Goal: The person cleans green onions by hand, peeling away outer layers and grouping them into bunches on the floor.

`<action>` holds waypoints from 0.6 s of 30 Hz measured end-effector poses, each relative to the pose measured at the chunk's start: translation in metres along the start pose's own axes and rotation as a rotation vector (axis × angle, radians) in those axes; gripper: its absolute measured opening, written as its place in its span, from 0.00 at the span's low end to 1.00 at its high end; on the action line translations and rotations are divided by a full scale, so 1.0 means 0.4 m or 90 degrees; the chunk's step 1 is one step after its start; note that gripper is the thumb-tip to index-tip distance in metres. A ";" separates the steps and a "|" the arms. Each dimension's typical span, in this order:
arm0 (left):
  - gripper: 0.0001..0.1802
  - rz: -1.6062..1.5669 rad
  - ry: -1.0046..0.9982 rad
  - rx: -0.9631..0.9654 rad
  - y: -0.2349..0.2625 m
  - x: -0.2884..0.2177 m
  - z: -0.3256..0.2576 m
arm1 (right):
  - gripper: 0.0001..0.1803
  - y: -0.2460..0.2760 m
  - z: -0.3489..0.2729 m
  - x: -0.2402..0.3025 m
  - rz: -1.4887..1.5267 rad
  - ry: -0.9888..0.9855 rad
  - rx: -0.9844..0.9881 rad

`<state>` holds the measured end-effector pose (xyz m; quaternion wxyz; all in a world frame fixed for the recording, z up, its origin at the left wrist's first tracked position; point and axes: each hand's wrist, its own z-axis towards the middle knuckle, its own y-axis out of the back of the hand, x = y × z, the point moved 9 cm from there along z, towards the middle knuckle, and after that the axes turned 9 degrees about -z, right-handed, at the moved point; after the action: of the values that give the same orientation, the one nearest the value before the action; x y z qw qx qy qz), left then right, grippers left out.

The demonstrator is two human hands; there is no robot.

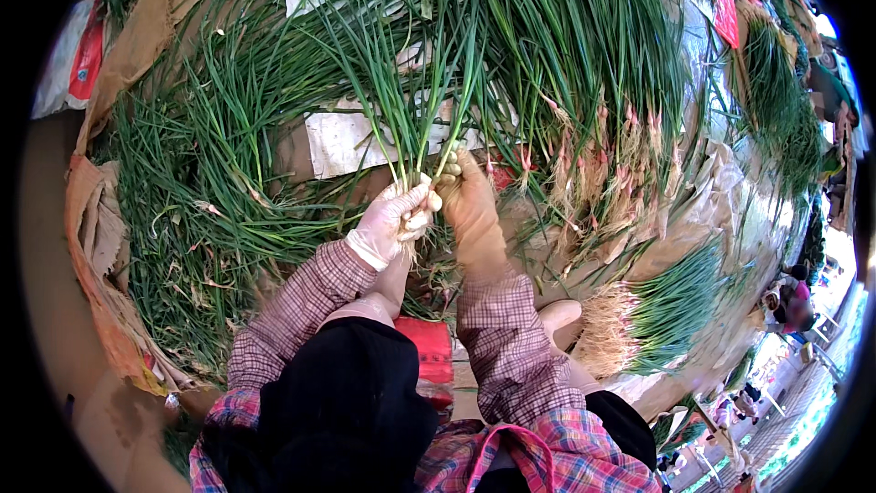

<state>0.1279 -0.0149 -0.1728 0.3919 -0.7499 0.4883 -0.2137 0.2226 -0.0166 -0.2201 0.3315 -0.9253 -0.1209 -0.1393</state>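
Note:
My left hand [388,219], in a thin pale glove, is closed around a small bunch of spring onions [415,132]. Their white bulbs and short roots stick out below the fingers, and the green leaves fan out away from me. Right beside it is my right hand [464,196], in a yellowish glove. Its fingers are curled in against the stem of one spring onion at the bunch's right side; the fingertips are partly hidden.
Loose spring onions [214,155] cover the ground at left. Another heap with stringy roots [602,155] lies at right, and a neat bundle [671,319] sits near my right knee. Orange-brown sacking [96,246] edges the left. Torn white sheeting [342,141] lies beyond my hands. People are at far right.

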 end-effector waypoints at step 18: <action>0.20 0.156 0.174 0.013 -0.003 -0.012 -0.024 | 0.26 -0.225 -0.053 0.080 -0.678 0.177 0.287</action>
<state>0.1199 -0.0140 -0.1657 0.3522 -0.6449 0.6225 -0.2694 0.2203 0.0415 -0.1415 0.4168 -0.6170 -0.5507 -0.3772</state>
